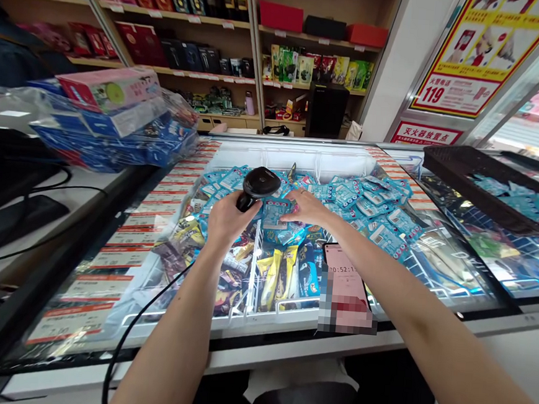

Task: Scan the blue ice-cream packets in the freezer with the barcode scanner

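My left hand [228,223] is closed round the handle of a black barcode scanner [262,181], its head over the glass and its cable trailing down to the left. Just right of the scanner, a blue packet [275,212] with a printed label lies under its front. My right hand [309,209] grips this packet at its right edge, thumb on top; the far fingertips are partly hidden. Many similar blue packets [390,236] are spread on the freezer's glass lid [138,291] around both hands. A phone [345,276] showing a timer lies below my right forearm.
Inside the freezer, yellow ice-cream wrappers [287,269] sit in white wire baskets. A dark tray [489,194] with blue packets stands to the right. Plastic-wrapped boxes [117,121] are piled at the left. Stocked shelves [181,17] line the back, and a person [22,52] is partly visible far left.
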A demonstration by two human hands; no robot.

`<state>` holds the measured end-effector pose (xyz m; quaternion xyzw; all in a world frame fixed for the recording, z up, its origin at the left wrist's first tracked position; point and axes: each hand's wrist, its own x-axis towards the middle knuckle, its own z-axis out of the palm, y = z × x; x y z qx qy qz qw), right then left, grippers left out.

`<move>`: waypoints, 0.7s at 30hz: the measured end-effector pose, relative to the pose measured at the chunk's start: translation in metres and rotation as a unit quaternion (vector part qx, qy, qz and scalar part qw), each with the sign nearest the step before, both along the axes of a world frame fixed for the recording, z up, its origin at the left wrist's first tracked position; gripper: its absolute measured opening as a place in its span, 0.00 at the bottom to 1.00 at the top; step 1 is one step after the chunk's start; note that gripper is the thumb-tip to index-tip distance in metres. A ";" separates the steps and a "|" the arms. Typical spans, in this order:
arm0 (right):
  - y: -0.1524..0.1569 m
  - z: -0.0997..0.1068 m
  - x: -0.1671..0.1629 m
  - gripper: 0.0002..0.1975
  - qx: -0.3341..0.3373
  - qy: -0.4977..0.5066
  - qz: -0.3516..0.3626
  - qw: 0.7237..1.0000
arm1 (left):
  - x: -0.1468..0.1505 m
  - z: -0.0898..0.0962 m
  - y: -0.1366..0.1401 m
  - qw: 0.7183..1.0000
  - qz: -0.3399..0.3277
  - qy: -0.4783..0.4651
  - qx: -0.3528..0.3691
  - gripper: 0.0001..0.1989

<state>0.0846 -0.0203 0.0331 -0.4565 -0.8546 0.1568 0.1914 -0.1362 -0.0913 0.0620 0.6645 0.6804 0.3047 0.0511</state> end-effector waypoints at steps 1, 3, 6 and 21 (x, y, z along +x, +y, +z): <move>-0.001 0.000 0.003 0.33 -0.011 0.024 -0.014 1.000 | 0.000 0.000 -0.001 1.000 -0.002 -0.001 -0.001 0.24; -0.003 -0.002 0.012 0.33 -0.030 0.077 -0.058 0.995 | 0.002 0.001 -0.002 1.000 -0.006 -0.004 -0.003 0.24; -0.005 -0.006 0.030 0.26 -0.043 0.147 -0.132 0.979 | 0.007 0.002 -0.004 1.000 -0.022 -0.005 -0.006 0.24; -0.019 -0.016 0.086 0.21 -0.148 0.513 -0.174 0.827 | 0.028 0.001 -0.009 0.989 -0.136 0.050 -0.030 0.23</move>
